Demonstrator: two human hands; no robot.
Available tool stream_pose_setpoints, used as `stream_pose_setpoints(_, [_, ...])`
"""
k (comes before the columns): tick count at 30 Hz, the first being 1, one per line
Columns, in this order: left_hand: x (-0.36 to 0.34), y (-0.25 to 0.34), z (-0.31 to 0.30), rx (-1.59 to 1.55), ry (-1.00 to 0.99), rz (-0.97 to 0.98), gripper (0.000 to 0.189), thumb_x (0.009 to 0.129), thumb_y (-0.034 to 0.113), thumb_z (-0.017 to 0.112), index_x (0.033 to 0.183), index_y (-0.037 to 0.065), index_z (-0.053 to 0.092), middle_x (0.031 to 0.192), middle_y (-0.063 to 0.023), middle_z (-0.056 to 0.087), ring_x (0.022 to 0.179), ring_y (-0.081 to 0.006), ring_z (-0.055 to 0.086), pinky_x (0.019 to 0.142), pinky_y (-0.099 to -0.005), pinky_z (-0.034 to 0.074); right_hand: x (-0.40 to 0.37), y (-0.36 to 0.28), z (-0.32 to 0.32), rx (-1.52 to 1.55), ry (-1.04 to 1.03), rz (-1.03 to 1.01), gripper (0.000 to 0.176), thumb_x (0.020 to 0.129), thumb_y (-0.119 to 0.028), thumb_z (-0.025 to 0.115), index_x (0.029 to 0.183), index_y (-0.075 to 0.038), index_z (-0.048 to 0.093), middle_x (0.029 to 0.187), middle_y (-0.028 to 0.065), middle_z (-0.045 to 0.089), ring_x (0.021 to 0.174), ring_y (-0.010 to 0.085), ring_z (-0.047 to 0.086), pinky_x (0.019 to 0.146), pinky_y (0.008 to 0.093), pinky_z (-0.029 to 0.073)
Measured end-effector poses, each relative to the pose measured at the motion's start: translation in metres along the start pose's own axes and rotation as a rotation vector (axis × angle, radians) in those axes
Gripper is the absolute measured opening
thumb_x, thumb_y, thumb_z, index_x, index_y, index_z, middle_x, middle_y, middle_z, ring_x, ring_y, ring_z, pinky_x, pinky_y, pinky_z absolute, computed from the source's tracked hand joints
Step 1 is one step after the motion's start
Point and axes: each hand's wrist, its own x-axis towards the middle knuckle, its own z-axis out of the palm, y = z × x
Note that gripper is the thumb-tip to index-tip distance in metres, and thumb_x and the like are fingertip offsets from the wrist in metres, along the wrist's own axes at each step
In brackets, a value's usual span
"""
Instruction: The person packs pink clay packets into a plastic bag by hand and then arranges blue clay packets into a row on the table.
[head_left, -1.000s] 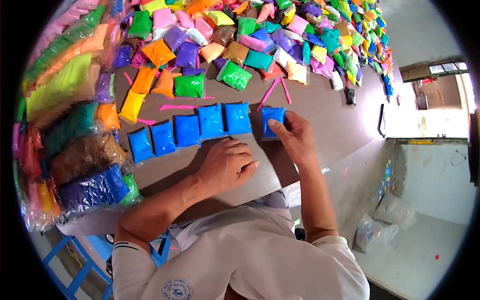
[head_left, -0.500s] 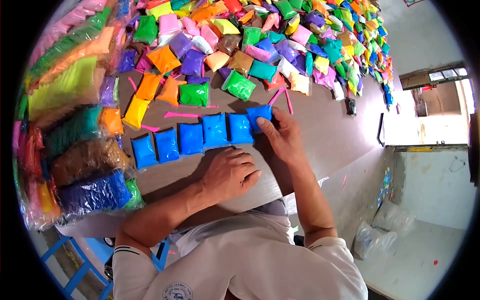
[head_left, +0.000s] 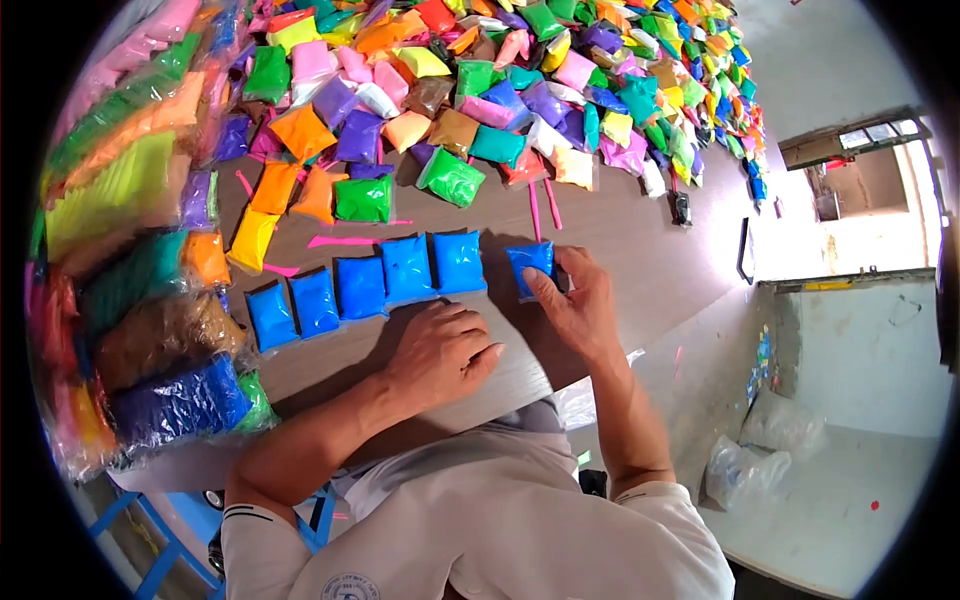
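Observation:
Several blue packets (head_left: 361, 287) lie side by side in a row on the brown table (head_left: 640, 235). My right hand (head_left: 580, 303) pinches a separate blue packet (head_left: 531, 268) between thumb and fingers, a gap to the right of the row. My left hand (head_left: 443, 352) rests at the table's near edge, just below the row, its fingers curled and nothing visible in them. Pink plastic sticks (head_left: 345, 241) lie behind the row, and two more stand out beyond the held packet.
A large heap of coloured packets (head_left: 500, 110) covers the back of the table. Stacked clear bags of packets (head_left: 175, 400) stand at the left. Green (head_left: 363, 200) and yellow (head_left: 251, 239) packets lie close behind the row. A dark frame-like object (head_left: 746, 250) is at the right edge.
My right hand has drawn its blue packet nearer to me and away from the row's end, opening a gap. The view has shifted slightly; my left hand remains curled below the row.

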Motion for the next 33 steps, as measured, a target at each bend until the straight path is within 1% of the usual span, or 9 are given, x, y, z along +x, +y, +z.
stream_pose_setpoints(4, [0.0,0.001,0.001,0.014,0.017,0.017,0.018,0.08,0.013,0.07,0.066,0.005,0.062,0.076,-0.0051,0.062,0.074,-0.026,0.059,0.07,-0.0393,0.046,0.015,0.008,0.003,-0.045,-0.045,-0.281,0.031,0.089,-0.017,0.069,0.109,0.005,0.06,0.134,0.0242,0.054,0.127,0.0401,0.05,0.103,0.0435,0.042])
stream_pose_setpoints(9, [0.003,0.0,0.0,0.043,-0.024,0.022,0.015,0.079,0.011,0.07,0.068,0.003,0.063,0.078,-0.0072,0.064,0.076,-0.0282,0.06,0.071,-0.0401,0.047,0.012,0.016,0.012,-0.175,-0.093,-0.346,0.039,0.096,-0.023,0.059,0.121,0.007,0.055,0.133,0.0226,0.055,0.13,0.0408,0.047,0.108,0.0455,0.038])
stream_pose_setpoints(18, [0.011,0.012,-0.01,0.091,-0.053,0.038,0.014,0.081,0.015,0.07,0.073,0.006,0.064,0.078,-0.0046,0.064,0.074,-0.0269,0.061,0.068,-0.0397,0.047,-0.091,0.029,-0.023,-0.214,-0.042,-0.198,0.039,0.09,-0.022,0.064,0.119,0.004,0.057,0.133,0.0203,0.056,0.129,0.0395,0.049,0.105,0.0474,0.039])
stream_pose_setpoints(21, [0.013,0.013,-0.01,0.095,-0.053,0.037,0.014,0.082,0.015,0.07,0.072,0.006,0.063,0.078,-0.0042,0.064,0.074,-0.0268,0.061,0.067,-0.0396,0.047,-0.104,0.049,-0.043,-0.239,0.149,-0.036,0.039,0.09,-0.021,0.064,0.122,0.003,0.057,0.131,0.0206,0.057,0.127,0.0397,0.05,0.104,0.0463,0.04])
stream_pose_setpoints(23, [0.012,0.013,-0.009,0.093,-0.059,0.037,0.015,0.082,0.015,0.069,0.072,0.006,0.063,0.078,-0.0043,0.064,0.073,-0.0268,0.061,0.066,-0.0396,0.047,-0.097,0.079,-0.056,-0.215,0.335,0.046,0.039,0.093,-0.02,0.062,0.124,0.002,0.056,0.126,0.0215,0.06,0.117,0.0397,0.056,0.099,0.043,0.044])
stream_pose_setpoints(27, [0.013,0.013,-0.009,0.104,-0.052,0.048,0.015,0.082,0.014,0.069,0.071,0.006,0.063,0.078,-0.0045,0.064,0.074,-0.0267,0.061,0.066,-0.0398,0.047,-0.052,0.12,-0.1,-0.188,0.478,0.145,0.035,0.097,-0.025,0.058,0.119,0.002,0.058,0.103,0.0217,0.066,0.092,0.0355,0.066,0.082,0.0373,0.051])
stream_pose_setpoints(29, [0.013,0.013,-0.01,0.112,-0.05,0.049,0.015,0.082,0.014,0.07,0.071,0.006,0.063,0.078,-0.0049,0.064,0.074,-0.0267,0.061,0.067,-0.0397,0.047,-0.031,0.161,-0.119,-0.223,0.533,0.15,0.035,0.097,-0.028,0.059,0.114,0.002,0.061,0.094,0.0198,0.065,0.085,0.0303,0.064,0.079,0.0381,0.05])
stream_pose_setpoints(31, [0.012,0.014,-0.01,0.11,-0.049,0.041,0.015,0.082,0.014,0.07,0.071,0.006,0.064,0.078,-0.0052,0.064,0.073,-0.0267,0.061,0.067,-0.0396,0.047,-0.011,0.173,-0.144,-0.193,0.446,0.255,0.035,0.098,-0.03,0.059,0.109,0.002,0.063,0.086,0.0109,0.063,0.077,0.0205,0.058,0.074,0.0349,0.048])
stream_pose_setpoints(33, [0.009,0.012,-0.006,0.082,-0.024,0.037,0.015,0.082,0.013,0.07,0.071,0.006,0.064,0.078,-0.0055,0.064,0.073,-0.0266,0.061,0.068,-0.0396,0.047,0.002,0.189,-0.15,0.064,0.527,0.3,0.034,0.099,-0.031,0.058,0.106,0.002,0.064,0.084,0.002,0.061,0.077,0.0119,0.053,0.071,0.0293,0.045])
